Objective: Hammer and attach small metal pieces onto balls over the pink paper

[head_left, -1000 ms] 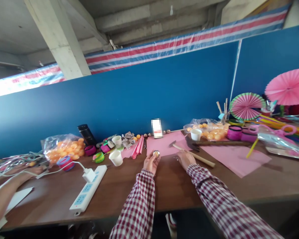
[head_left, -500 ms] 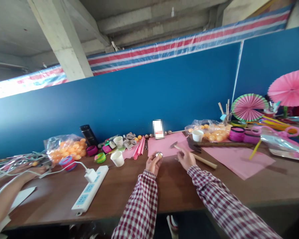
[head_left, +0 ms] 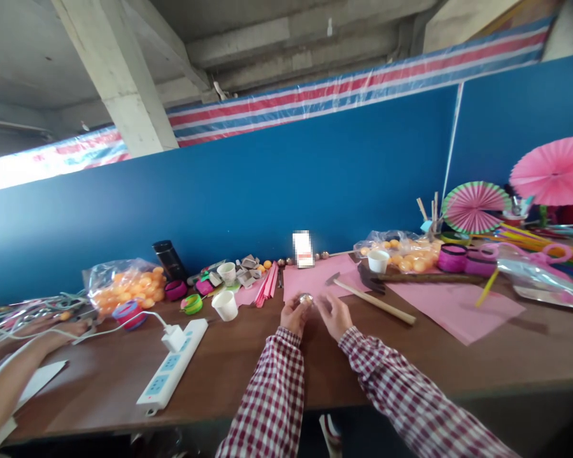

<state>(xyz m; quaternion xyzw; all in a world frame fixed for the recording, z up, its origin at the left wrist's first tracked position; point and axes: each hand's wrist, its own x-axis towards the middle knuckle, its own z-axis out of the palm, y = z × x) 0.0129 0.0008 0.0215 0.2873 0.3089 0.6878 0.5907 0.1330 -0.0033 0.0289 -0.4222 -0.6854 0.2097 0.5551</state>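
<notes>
Between the fingertips of my left hand (head_left: 293, 313) is a small shiny silvery ball (head_left: 306, 298), partly covered by the fingers. My right hand (head_left: 335, 316) is just to its right, fingers apart and holding nothing, the fingertips slightly blurred. A hammer with a pale wooden handle (head_left: 382, 303) lies on the table right of that hand, its head on a pink paper sheet (head_left: 300, 282). Behind it is a dark-headed hammer (head_left: 371, 280) with a brown handle. Several shiny balls (head_left: 325, 255) stand along the back by the blue panel.
A white power strip (head_left: 174, 366) with a plugged-in charger lies left, beside paper cups (head_left: 225, 306). Bags of orange balls (head_left: 141, 289) stand at the back on both sides. At far left is another person's forearm (head_left: 16, 375). Pink scissors (head_left: 549, 256) lie right.
My right hand has moved left, away from the hammer's handle and toward the silvery ball. My left hand keeps its hold, nearly in the same place.
</notes>
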